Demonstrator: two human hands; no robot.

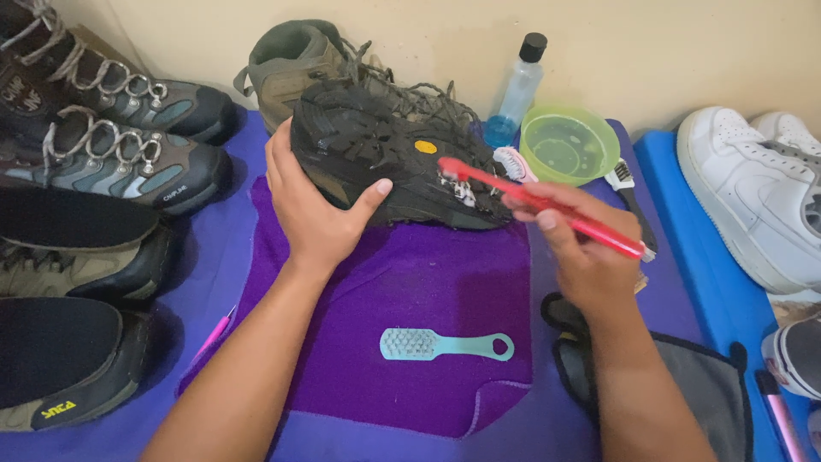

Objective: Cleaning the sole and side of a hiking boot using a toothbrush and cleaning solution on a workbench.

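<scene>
My left hand (316, 205) grips a dark hiking boot (385, 158) by the heel and holds it on its side, its black lugged sole facing me. My right hand (581, 248) holds a red toothbrush (547, 205). The brush's white bristles rest against the forefoot part of the sole. Both hands are over a purple cloth (428, 299) spread on a blue surface. A second olive boot (299, 64) stands upright right behind the held one.
A teal brush (445, 345) lies on the cloth near me. A green bowl (569, 144), clear bottle with blue liquid (517, 94) and a black-handled brush (629, 192) sit at the back. Several hiking boots (111, 145) at left, white sneakers (753, 188) at right, grey cloth (684, 376).
</scene>
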